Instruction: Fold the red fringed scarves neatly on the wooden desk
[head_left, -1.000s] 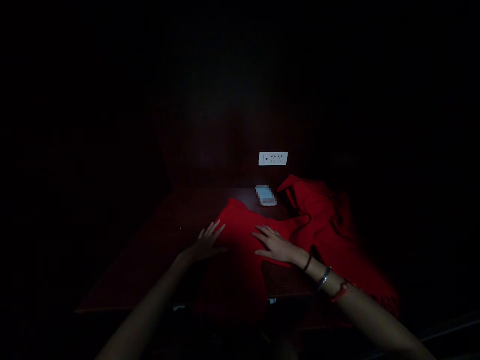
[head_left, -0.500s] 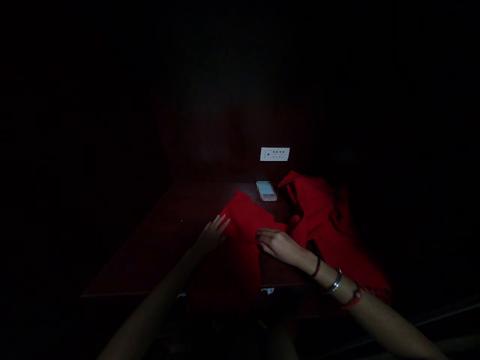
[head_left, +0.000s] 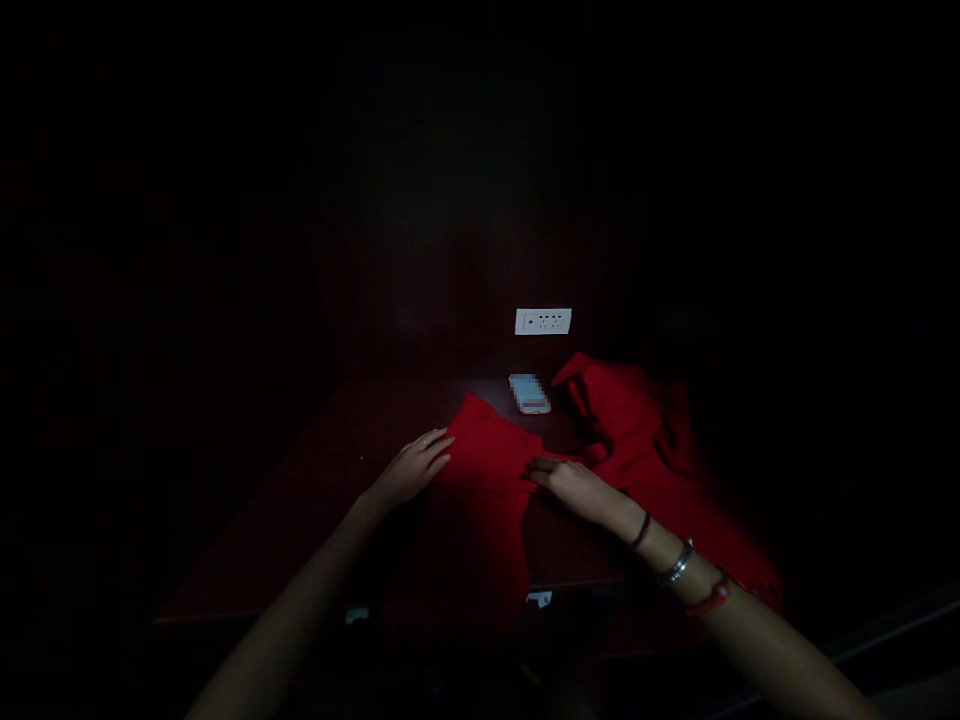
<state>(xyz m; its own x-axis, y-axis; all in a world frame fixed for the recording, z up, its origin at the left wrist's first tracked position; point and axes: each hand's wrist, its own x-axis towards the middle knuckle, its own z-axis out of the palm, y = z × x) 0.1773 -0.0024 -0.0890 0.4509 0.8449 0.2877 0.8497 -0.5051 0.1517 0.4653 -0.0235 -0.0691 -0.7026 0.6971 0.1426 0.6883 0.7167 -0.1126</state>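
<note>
A red fringed shawl (head_left: pixel 487 440) lies spread and partly bunched on a dark wooden table, with one part hanging over the front edge. My left hand (head_left: pixel 412 468) rests at the left side of its near part, fingers stretched and apart, fingertips touching the cloth. On the other side of that part, my right hand (head_left: pixel 574 487) has its fingers closed on the cloth's edge. A crease runs across the shawl between both hands. The rest of the shawl is heaped to the right, behind my right forearm. Dim light hides much of the hanging part.
A phone-like object (head_left: pixel 529 394), its screen blurred out, lies on the table (head_left: pixel 300 500) beyond the shawl. A white socket panel (head_left: pixel 543 321) is set in the wall behind. Small pale things (head_left: pixel 540 599) show below the table's front edge. Deep shadow covers the surroundings.
My right hand has shifted a little to the right along the cloth's edge. My left hand has drawn slightly left, and the crease between them looks straighter. The view has tilted slightly.
</note>
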